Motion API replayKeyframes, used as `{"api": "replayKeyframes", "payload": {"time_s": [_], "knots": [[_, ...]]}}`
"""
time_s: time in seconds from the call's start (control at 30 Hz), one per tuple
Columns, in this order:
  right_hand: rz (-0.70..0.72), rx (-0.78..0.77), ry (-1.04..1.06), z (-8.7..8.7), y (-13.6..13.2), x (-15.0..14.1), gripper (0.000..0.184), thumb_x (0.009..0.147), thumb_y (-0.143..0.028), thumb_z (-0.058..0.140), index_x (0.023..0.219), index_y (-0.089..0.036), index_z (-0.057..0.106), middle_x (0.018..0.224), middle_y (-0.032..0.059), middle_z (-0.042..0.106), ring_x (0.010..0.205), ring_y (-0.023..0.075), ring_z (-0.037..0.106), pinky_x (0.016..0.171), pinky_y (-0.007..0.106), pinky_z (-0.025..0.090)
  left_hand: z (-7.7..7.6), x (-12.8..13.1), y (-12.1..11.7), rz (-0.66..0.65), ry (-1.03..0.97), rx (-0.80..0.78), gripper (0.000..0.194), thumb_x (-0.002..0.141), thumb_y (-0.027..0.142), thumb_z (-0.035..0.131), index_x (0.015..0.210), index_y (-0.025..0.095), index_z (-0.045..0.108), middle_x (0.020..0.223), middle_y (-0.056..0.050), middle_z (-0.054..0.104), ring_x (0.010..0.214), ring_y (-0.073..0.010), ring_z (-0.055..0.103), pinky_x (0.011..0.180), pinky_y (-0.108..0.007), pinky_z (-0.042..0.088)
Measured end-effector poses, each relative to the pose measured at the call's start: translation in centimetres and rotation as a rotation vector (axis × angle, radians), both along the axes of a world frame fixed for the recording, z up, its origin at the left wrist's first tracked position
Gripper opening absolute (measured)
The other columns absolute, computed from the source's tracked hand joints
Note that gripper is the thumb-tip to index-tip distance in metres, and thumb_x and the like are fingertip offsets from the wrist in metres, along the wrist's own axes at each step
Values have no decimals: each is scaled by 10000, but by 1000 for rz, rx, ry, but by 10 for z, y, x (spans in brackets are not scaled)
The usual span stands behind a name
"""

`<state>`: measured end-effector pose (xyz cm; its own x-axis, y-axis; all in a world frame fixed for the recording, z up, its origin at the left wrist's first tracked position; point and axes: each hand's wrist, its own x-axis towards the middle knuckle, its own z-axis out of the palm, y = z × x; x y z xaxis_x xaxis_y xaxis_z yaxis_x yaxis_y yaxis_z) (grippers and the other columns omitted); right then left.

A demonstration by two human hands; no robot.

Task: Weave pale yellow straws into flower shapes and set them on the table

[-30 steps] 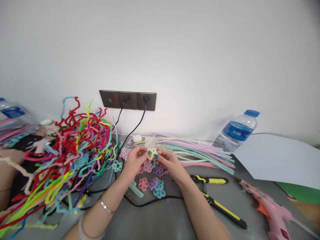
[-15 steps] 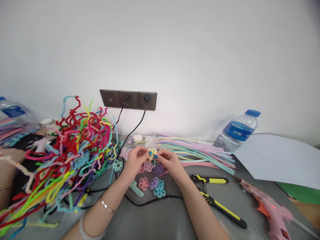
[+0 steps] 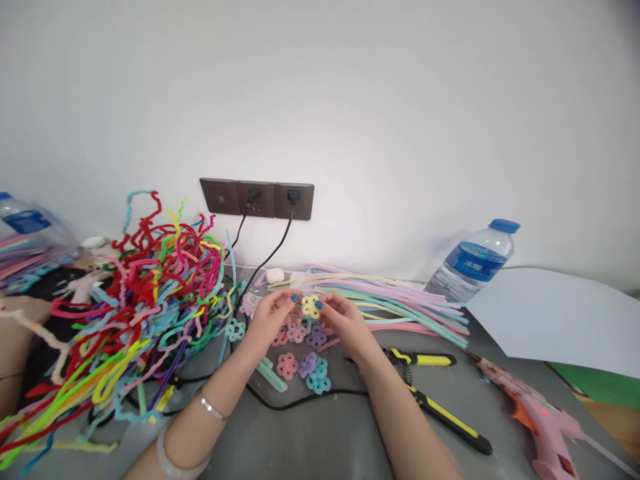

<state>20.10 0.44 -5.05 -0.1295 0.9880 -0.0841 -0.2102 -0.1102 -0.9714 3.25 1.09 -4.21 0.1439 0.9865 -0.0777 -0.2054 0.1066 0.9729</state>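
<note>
Between the thumb and fingers of my right hand (image 3: 347, 323) is a small pale yellow pipe-cleaner flower (image 3: 311, 306) with looped petals. My left hand (image 3: 271, 321) is closed just left of it, thumb against bent fingers; whether anything thin is pinched there is hidden. Below the hands lie more looped flowers on the grey table: a coral one (image 3: 287, 366), a pink one (image 3: 297, 333), purple ones (image 3: 316, 337) and a blue one (image 3: 319, 377). A mint flower (image 3: 235, 330) and a folded mint pipe cleaner (image 3: 273, 375) lie beside my left forearm.
A tangled heap of bright pipe cleaners (image 3: 165, 300) covers the left. Straight pastel ones (image 3: 400, 303) lie behind my right hand. Yellow-black pliers (image 3: 445, 413), a pink glue gun (image 3: 545, 420), a water bottle (image 3: 475, 260) and white paper (image 3: 555, 320) are right. Another person's arm (image 3: 15, 347) shows far left.
My left thumb has come off the yellow flower and shifted slightly left. The flower has moved a little right with my right hand and shows more of its face.
</note>
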Motion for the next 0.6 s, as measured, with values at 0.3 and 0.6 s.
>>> {"api": "replayKeyframes", "payload": {"time_s": [0.3, 0.6], "knots": [[17, -54, 54, 1, 0, -2, 442, 654, -626, 708, 728, -199, 616, 717, 23, 611, 655, 163, 550, 573, 273, 442, 0, -1, -1, 5, 105, 93, 245, 667, 316, 763, 837, 160, 680, 762, -26, 675, 646, -144, 626, 608, -263, 536], [82, -40, -41, -2, 0, 0, 370, 673, -524, 753, 801, -194, 642, 586, -33, 556, 511, 100, 440, 481, 227, 279, 1, -2, 0, -11, 120, 138, 205, 672, 292, 751, 816, 163, 683, 756, -14, 673, 690, -137, 620, 647, -240, 521]]}}
